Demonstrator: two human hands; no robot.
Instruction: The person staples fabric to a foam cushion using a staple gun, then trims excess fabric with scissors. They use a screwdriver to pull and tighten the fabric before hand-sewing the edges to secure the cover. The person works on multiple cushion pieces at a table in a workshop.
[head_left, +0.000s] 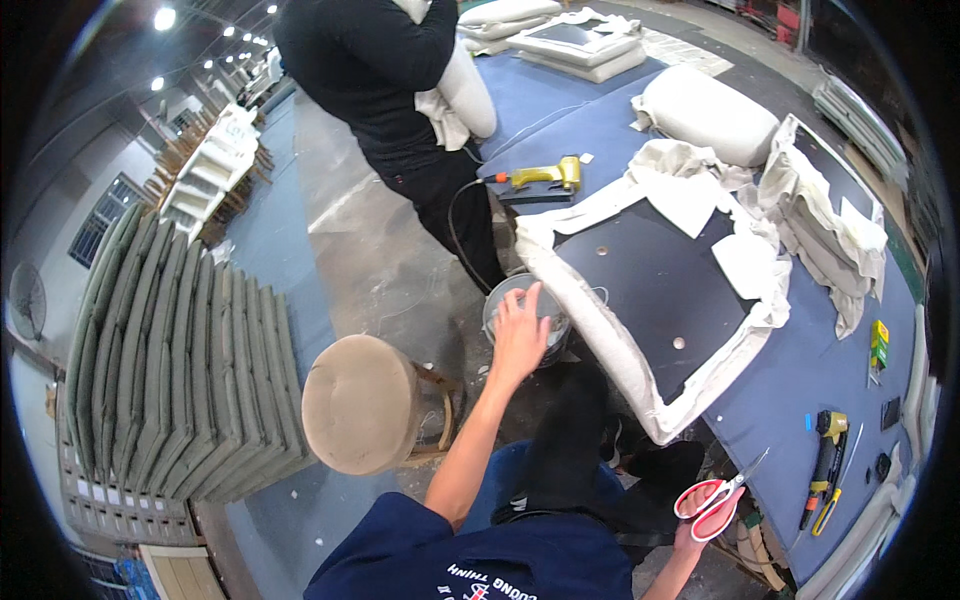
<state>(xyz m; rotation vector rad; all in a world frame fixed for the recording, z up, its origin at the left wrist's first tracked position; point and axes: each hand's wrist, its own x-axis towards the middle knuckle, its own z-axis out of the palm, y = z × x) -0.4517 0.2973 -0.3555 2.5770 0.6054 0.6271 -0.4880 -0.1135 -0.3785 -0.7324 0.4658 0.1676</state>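
My left hand [520,338] reaches over a grey bucket [556,345] on the floor at the table's edge, its fingers apart and nothing visible in them. My right hand [688,537] grips a pair of scissors [712,512] by the red and white handles, with the blades pointing up and away beside the table. Between and beyond my hands, a seat cushion [640,290] lies underside up, its black board ringed by pale fabric folded over the edges. One corner of it juts past the table edge toward me.
Yellow staple gun [540,178] with a hose lies beyond the cushion. Another air tool [825,460] and a yellow cutter [826,512] lie on the blue table [770,400] at right. A round stool [362,405] and stacked green cushions [180,360] stand left. A person in black [370,80] stands ahead.
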